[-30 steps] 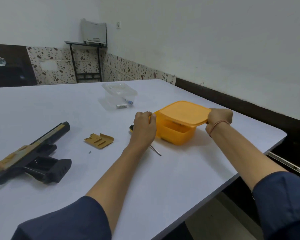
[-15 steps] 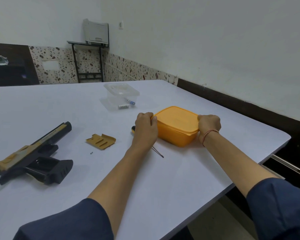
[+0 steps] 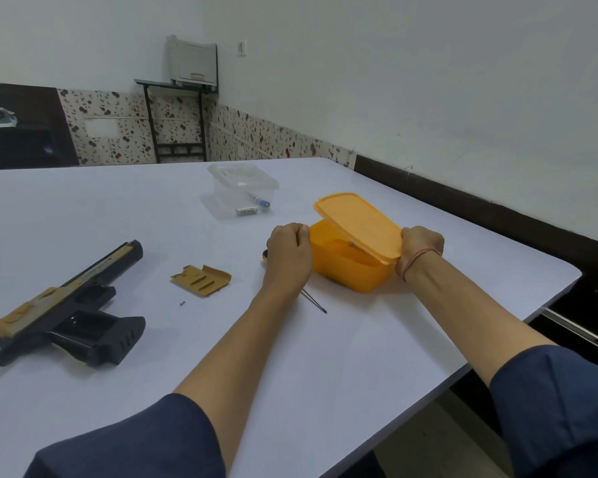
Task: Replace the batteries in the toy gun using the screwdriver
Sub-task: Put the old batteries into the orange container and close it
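Step in hand: by my judgement, getting the lid (image 3: 359, 224) off the orange box (image 3: 354, 270) to reach what is inside.
Right grip (image 3: 422, 246): pinching the lid's near right corner, with the lid tilted over the open box.
Left grip (image 3: 289, 251): curled against the box's left wall. I cannot tell whether it clasps the rim.
Doing it well: I would brace the box with the left and peel the lid clear from that one corner, slowly, so the light box does not skid or tip.
Toy gun (image 3: 66, 305): far left on the worktop (image 3: 359, 357), well apart from the box, its cover (image 3: 201, 279) and a loose screw (image 3: 182, 304) lying between.
Screwdriver (image 3: 315, 300): lying under my left wrist, so I would avoid nudging it.
Lid afterwards: set it down away from the screw.
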